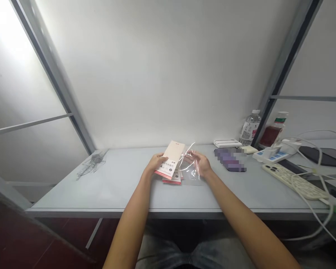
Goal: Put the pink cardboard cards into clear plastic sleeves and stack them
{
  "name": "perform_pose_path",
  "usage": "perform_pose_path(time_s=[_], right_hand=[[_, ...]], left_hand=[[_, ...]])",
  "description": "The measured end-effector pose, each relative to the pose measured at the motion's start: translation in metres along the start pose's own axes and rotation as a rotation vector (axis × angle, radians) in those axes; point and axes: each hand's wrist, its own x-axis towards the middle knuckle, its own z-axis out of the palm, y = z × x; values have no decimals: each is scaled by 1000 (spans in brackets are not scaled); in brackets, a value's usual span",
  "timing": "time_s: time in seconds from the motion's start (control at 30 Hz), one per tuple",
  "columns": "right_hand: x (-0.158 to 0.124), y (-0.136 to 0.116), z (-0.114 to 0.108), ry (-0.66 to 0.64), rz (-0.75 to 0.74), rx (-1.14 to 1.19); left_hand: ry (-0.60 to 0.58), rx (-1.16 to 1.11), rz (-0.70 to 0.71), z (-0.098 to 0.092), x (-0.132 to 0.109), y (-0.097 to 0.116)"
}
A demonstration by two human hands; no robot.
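Two bare hands work at the centre of the frame, over one pale counter [120, 183]. One packet [172, 153] is raised there, at least one more packet [172, 181] lies under it, and one clear bag [192, 175] is beside them to the right. Toward the right side of the frame are two bottles, one clear bottle [249, 130] and one red-bottomed bottle [269, 134], one purple slab [229, 158], one white box [227, 143], one power strip [271, 155] and one phone in a patterned case [294, 181]. One patch of dark scribble [94, 162] shows at centre left.

The lower packet is mostly covered, so the exact number beneath cannot be told. Blurred squares mask part of the purple slab. White cables [330, 211] loop at the lower right, too tangled to count, and both forearms are cut off by the bottom edge.

The raised packet is flat and oblong, cream toward its upper end, with dark print on a white lower part and a red strip along the bottom; the print is too small to read fully. The left hand [157, 161] pinches it, thumb on the front, fingers hidden behind. The right hand [201, 162] is at the glossy, wrinkled bag; through the glare, I cannot tell whether its grip is closed.
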Motion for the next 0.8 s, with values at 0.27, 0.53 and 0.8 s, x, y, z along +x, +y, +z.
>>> perform_pose_path(time_s=[0.27, 0.53, 0.8], right_hand=[[-6, -5, 5, 7, 97, -49], [-9, -5, 8, 14, 175, -225], [-7, -7, 2, 19, 206, -242]], left_hand=[[-70, 15, -11, 4, 2, -6], [6, 40, 111, 11, 1, -8], [-30, 38, 158, 7, -3, -5]])
